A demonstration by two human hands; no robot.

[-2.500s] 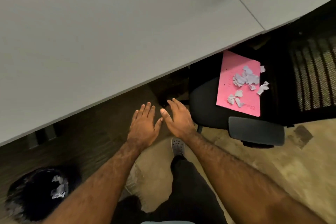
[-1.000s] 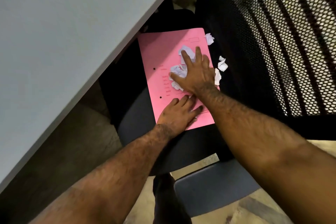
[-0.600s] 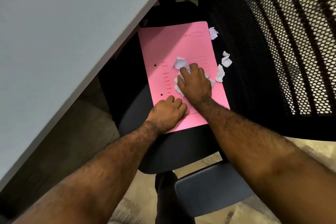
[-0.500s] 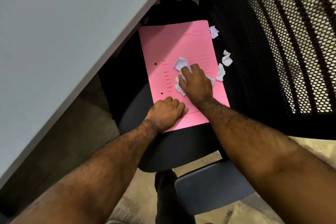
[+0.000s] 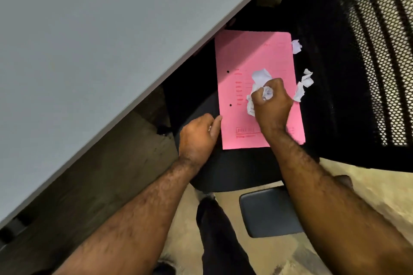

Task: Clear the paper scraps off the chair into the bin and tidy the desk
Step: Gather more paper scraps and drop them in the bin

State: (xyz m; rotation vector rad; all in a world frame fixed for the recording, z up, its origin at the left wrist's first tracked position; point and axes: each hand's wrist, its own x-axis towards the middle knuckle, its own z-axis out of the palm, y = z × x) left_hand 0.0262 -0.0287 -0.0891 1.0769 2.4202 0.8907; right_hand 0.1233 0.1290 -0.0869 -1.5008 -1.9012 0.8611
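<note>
Your right hand is squeezed tight around crumpled white paper scraps on the flat pink folder lying on the black chair, more scraps sit beside it near the mesh back, and your left hand curls loosely at the folder's edge, under the smooth grey worktop.

Tan floor, dark trouser leg

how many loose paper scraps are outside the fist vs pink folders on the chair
loose white scraps beside the pink folder: 3, one at its top corner, two by its right edge
scraps bunched at the right hand: cannot count
pink folder: 1
total countable: 4
</note>
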